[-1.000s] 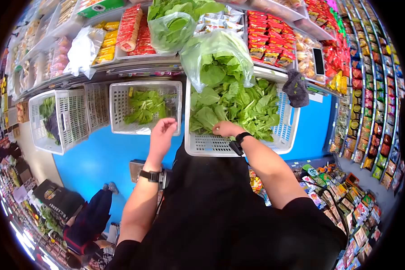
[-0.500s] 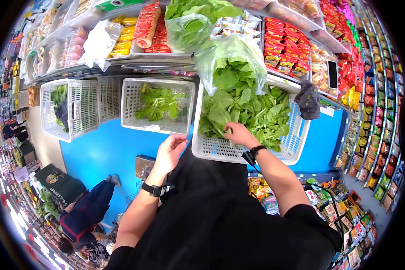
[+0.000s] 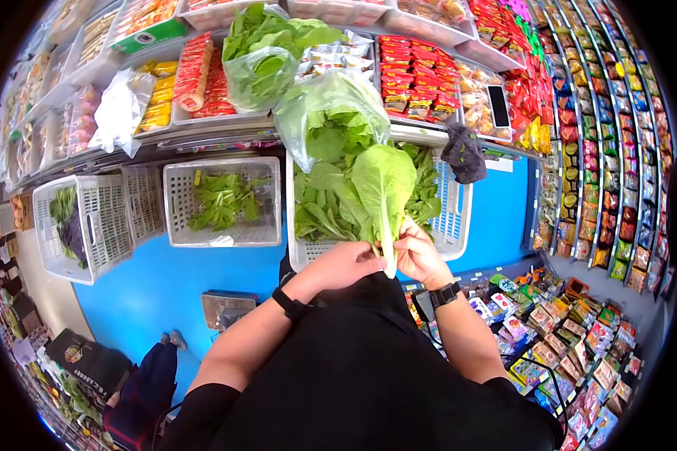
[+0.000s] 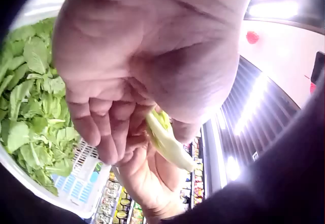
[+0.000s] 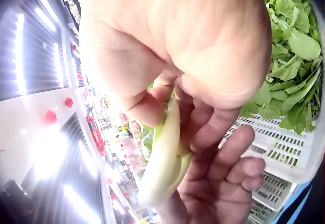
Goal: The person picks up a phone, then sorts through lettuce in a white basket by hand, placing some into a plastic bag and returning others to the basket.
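Observation:
A leafy green with a pale stem (image 3: 384, 188) stands upright between both hands in the head view, above the near edge of a white crate (image 3: 462, 218) full of loose greens. The left hand (image 3: 346, 264) pinches the stem near its base from the left. From the right, the right hand (image 3: 420, 255) pinches it with thumb and fingers. In the left wrist view the stem base (image 4: 175, 153) sticks out beside the left hand (image 4: 147, 56). The right wrist view has the pale stem (image 5: 161, 158) under the right hand's (image 5: 177, 41) thumb and fingers.
Left of the full crate is a smaller crate (image 3: 223, 167) with some greens, then another crate (image 3: 101, 225). Bagged greens (image 3: 331, 120), snack packs (image 3: 417, 79), a phone (image 3: 498, 106) and a dark cloth (image 3: 465, 153) lie along the shelf. A person (image 3: 147, 398) is at lower left.
The right hand has lifted a leafy green out of the full crate and toward the body. The left hand has moved right and now holds its stem too.

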Action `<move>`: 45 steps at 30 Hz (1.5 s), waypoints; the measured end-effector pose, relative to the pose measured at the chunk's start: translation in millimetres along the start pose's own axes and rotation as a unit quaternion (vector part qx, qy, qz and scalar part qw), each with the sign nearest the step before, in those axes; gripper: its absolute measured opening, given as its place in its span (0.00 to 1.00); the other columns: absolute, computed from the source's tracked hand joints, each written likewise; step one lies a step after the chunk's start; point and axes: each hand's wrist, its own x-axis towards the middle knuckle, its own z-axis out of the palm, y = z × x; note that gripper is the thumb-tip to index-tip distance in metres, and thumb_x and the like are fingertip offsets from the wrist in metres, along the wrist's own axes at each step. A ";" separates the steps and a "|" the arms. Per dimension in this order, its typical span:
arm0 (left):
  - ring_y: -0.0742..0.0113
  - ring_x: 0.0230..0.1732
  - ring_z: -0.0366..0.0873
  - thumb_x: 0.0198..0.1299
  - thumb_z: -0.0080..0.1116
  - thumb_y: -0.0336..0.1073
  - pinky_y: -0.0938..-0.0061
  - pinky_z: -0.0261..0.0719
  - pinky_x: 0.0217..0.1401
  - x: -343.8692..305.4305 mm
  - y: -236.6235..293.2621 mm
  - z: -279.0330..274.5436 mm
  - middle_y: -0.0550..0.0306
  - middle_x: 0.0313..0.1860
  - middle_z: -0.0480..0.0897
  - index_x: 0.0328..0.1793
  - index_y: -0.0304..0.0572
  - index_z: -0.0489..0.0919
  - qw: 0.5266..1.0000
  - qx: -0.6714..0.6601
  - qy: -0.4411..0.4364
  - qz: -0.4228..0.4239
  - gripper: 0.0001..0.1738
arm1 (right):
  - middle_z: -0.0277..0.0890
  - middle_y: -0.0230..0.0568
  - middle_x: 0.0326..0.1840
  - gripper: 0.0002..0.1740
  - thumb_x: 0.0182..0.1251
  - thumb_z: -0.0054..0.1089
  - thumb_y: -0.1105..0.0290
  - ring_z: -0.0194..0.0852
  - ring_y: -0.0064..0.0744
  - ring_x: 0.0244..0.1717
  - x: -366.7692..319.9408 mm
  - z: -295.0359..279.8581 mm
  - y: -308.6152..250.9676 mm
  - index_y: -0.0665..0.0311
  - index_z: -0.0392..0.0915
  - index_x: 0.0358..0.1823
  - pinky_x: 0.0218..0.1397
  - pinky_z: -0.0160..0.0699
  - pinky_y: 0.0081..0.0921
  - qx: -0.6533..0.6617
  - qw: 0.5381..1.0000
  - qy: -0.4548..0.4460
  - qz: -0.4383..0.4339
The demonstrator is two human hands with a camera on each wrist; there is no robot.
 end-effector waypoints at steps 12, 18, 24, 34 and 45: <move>0.63 0.43 0.93 0.63 0.80 0.41 0.69 0.89 0.50 -2.1 48.2 0.5 0.49 0.43 0.93 0.57 0.32 0.85 0.980 -0.027 0.196 0.021 0.24 | 0.81 0.35 0.58 0.14 0.77 0.60 0.80 0.80 0.25 0.56 -10.2 16.6 -0.8 0.63 0.73 0.59 0.61 0.79 0.28 -0.208 0.970 0.027 -0.124; 0.57 0.44 0.89 0.56 0.83 0.44 0.64 0.86 0.44 -3.0 38.6 8.7 0.49 0.50 0.87 0.67 0.39 0.80 0.941 0.102 0.300 0.117 0.35 | 0.85 0.38 0.61 0.22 0.74 0.59 0.84 0.83 0.29 0.59 -10.7 50.5 -1.8 0.64 0.72 0.67 0.66 0.80 0.30 -0.173 0.975 0.033 -0.133; 0.53 0.44 0.89 0.59 0.80 0.40 0.64 0.87 0.47 -1.6 45.2 8.4 0.47 0.53 0.87 0.70 0.36 0.78 0.952 -0.035 0.287 0.097 0.35 | 0.82 0.42 0.69 0.32 0.69 0.57 0.87 0.84 0.35 0.65 -5.2 44.2 1.1 0.65 0.70 0.75 0.73 0.77 0.33 -0.122 0.986 -0.014 -0.110; 0.63 0.39 0.86 0.61 0.76 0.34 0.68 0.85 0.47 -16.6 35.6 -31.0 0.50 0.41 0.88 0.65 0.37 0.86 0.980 0.042 0.124 0.153 0.26 | 0.71 0.47 0.82 0.53 0.66 0.78 0.43 0.74 0.53 0.77 1.8 -10.9 -67.1 0.57 0.61 0.85 0.72 0.83 0.56 0.015 0.995 -0.096 -0.036; 0.63 0.49 0.84 0.62 0.69 0.31 0.69 0.83 0.57 -22.4 32.6 -82.0 0.53 0.49 0.85 0.68 0.39 0.85 0.991 -0.039 0.031 0.121 0.26 | 0.65 0.50 0.85 0.59 0.63 0.82 0.46 0.67 0.56 0.83 14.5 -28.6 -105.1 0.60 0.56 0.87 0.77 0.75 0.67 -0.117 0.989 -0.088 -0.014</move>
